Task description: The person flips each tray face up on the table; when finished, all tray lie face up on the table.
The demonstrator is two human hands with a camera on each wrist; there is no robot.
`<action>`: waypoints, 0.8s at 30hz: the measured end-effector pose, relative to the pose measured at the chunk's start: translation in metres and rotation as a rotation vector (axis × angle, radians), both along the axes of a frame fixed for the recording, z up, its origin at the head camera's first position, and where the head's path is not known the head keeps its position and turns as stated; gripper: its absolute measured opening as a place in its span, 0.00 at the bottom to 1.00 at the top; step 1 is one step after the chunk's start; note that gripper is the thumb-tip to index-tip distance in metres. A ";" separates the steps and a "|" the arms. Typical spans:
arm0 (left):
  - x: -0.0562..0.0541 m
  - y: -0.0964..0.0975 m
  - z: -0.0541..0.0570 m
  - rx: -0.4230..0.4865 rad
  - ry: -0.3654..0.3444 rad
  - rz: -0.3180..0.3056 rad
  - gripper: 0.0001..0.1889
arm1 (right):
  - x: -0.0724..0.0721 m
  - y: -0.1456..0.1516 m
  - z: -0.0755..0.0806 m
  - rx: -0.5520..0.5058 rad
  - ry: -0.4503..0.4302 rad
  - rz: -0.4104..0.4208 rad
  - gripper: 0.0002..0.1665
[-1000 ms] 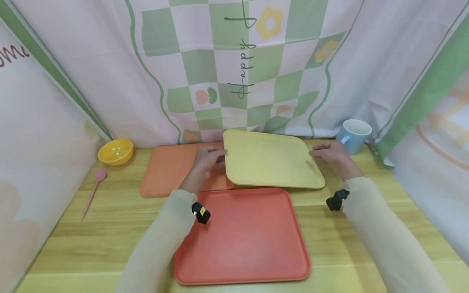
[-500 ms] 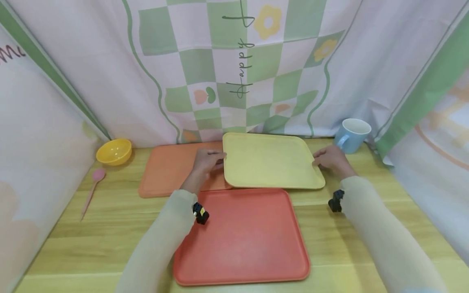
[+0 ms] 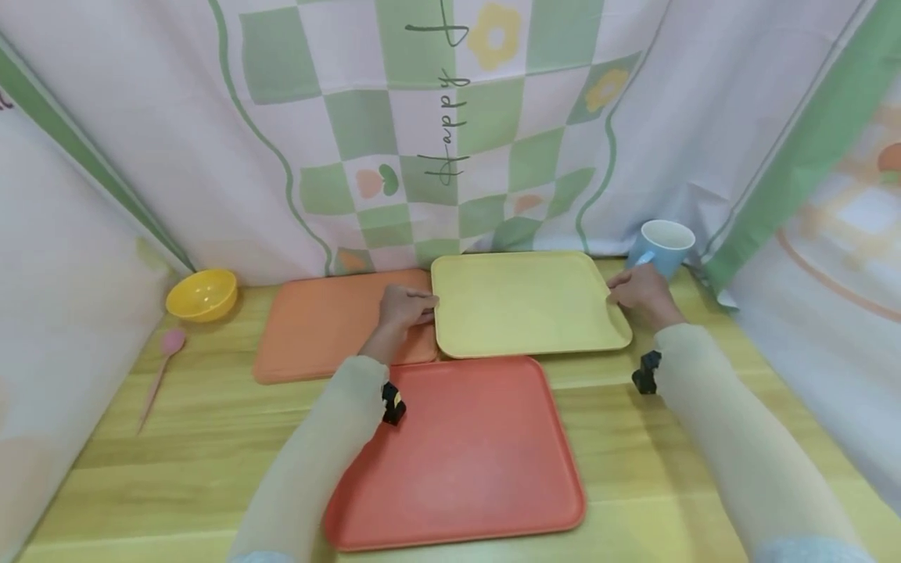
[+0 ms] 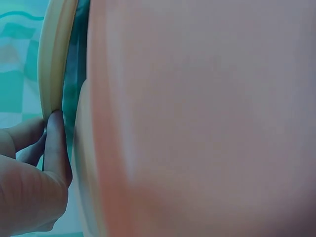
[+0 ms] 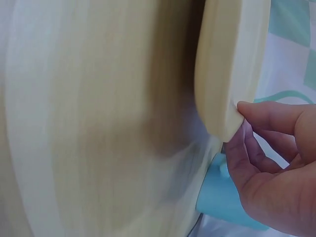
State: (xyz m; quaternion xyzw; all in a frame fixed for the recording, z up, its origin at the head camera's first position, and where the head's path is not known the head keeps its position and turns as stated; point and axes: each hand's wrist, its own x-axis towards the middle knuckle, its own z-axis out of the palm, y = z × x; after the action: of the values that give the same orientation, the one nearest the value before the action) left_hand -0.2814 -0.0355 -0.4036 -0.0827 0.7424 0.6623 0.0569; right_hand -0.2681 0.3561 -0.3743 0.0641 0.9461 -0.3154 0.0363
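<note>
A yellow tray (image 3: 528,305) is pinched at both short ends. My left hand (image 3: 407,308) grips its left edge, thumb on top and fingers below, as the left wrist view also shows. On the opposite edge my right hand (image 3: 642,295) pinches the rim between thumb and fingertips; in the right wrist view a shadowed gap shows between the tray's rim (image 5: 222,74) and the table. An orange tray (image 3: 331,328) lies at the back left under my left hand. In front of both, a red tray (image 3: 464,461) lies flat, partly covered by my left forearm.
Beside my right hand at the back stands a light blue mug (image 3: 662,244). On the far left are a yellow bowl (image 3: 204,297) and a pink spoon (image 3: 163,367). A patterned curtain (image 3: 429,125) hangs along the wooden table's (image 3: 633,461) back edge.
The yellow tray has levelled out and straightened, its front edge now nearly parallel to the red tray's back edge. Both hands keep their hold on it. The head view has shifted slightly.
</note>
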 end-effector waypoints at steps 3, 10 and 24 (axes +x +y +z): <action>0.001 0.005 0.001 -0.048 0.009 -0.008 0.10 | 0.000 0.002 0.002 0.006 -0.020 -0.005 0.27; 0.002 0.016 0.000 -0.177 0.039 -0.051 0.11 | 0.001 0.006 0.003 0.072 -0.007 -0.030 0.27; -0.001 0.020 -0.001 -0.388 0.119 -0.125 0.05 | -0.006 0.012 -0.004 0.087 0.035 -0.052 0.26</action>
State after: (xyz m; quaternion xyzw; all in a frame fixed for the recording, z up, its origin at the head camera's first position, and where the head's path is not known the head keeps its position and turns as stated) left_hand -0.2825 -0.0160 -0.4041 -0.0068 0.8619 0.5057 0.0367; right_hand -0.2741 0.3678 -0.3782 0.0846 0.9574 -0.2758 0.0085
